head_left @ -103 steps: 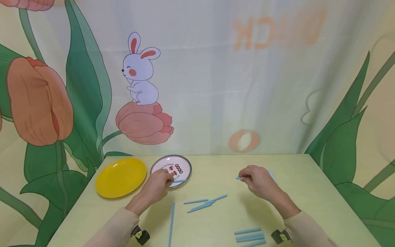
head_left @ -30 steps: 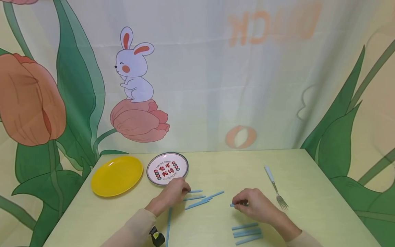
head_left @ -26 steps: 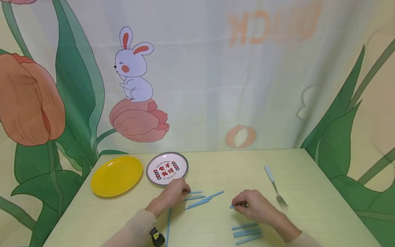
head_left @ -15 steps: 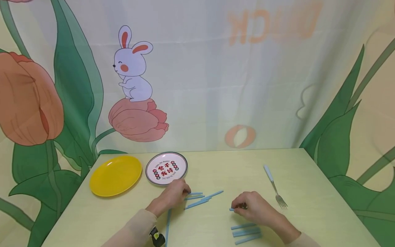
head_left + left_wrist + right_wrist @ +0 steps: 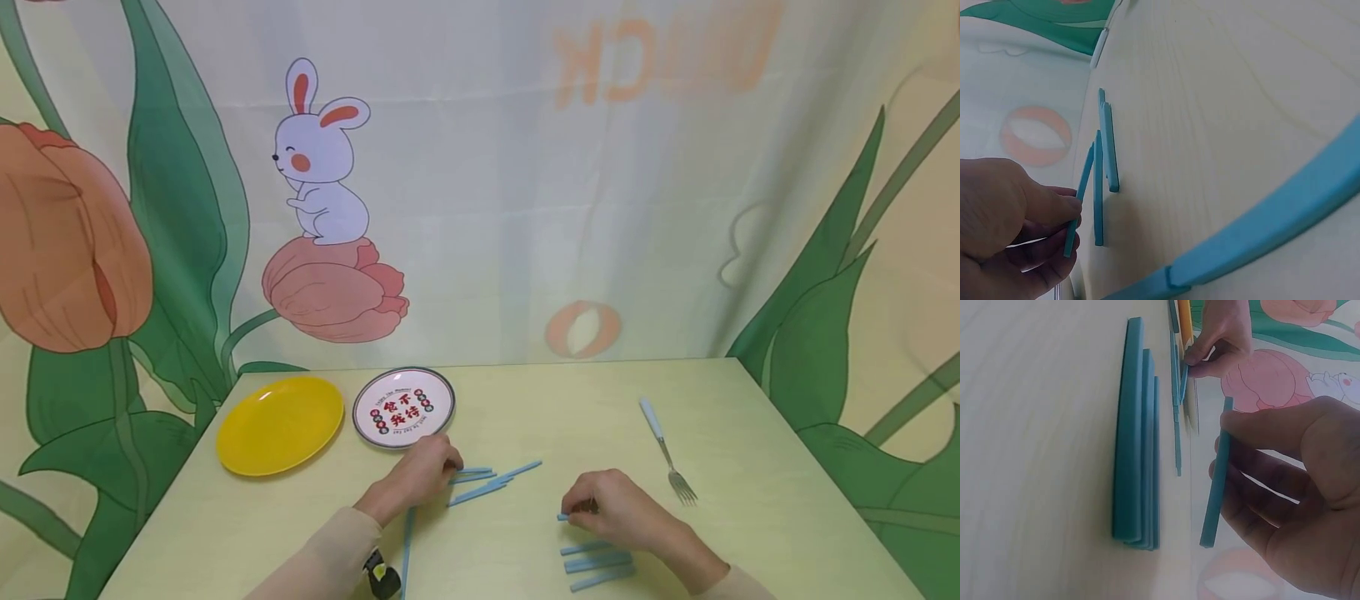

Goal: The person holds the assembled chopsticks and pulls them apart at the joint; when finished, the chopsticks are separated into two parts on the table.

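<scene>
My left hand (image 5: 422, 468) pinches a light blue stick (image 5: 1085, 172) between thumb and fingers, close over a loose group of blue sticks (image 5: 480, 493) mid-table. In the left wrist view its lower end tilts toward my fingers. Another blue stick (image 5: 1217, 487) is pinched by my right hand (image 5: 613, 507), just beyond a row of several parallel blue sticks (image 5: 600, 563). Most of that stick is hidden by the fingers in the head view. Left of the loose group, blue sticks joined end to end form a long line (image 5: 407, 550), partly behind my left arm.
A yellow plate (image 5: 279, 427) stands at the back left, beside a white plate with red lettering (image 5: 408, 429). To the right lies a fork (image 5: 663, 446) with a pale handle. A printed curtain (image 5: 480, 208) hangs behind the table's back edge.
My left hand has come from over the white plate toward the loose sticks, carrying its stick. My right hand has moved nearer the row with its stick, uncovering the fork.
</scene>
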`<state>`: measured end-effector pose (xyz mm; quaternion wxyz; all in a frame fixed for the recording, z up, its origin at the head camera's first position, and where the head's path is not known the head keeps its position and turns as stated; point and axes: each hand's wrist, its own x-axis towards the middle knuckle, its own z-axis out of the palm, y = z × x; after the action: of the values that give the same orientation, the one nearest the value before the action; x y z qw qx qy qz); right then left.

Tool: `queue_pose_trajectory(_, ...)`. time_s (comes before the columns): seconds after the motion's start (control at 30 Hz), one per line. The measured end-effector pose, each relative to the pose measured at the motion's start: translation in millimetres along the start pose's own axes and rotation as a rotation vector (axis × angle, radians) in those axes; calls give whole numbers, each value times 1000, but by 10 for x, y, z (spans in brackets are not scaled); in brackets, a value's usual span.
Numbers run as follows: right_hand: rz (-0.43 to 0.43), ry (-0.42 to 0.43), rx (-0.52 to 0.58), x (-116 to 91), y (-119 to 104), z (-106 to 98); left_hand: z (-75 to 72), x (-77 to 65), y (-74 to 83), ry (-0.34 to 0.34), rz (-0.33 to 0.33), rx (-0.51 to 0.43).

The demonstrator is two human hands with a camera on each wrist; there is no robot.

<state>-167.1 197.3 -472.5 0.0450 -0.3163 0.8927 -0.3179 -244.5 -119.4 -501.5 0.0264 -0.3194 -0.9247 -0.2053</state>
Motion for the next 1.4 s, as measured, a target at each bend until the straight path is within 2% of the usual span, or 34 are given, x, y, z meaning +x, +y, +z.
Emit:
queue_pose_trajectory(0.43,-25,0,-25,-30,7,36,22,-8,5,-42,-30,-4)
queue_pose_trajectory(0.73,3,-53,-26,-36,13,54,24,-9,8,-64,-60,-20)
queue_pose_trajectory(1.4,-12,-56,-52,-40,44,100,-13,-33,-7,-49,-36,-9)
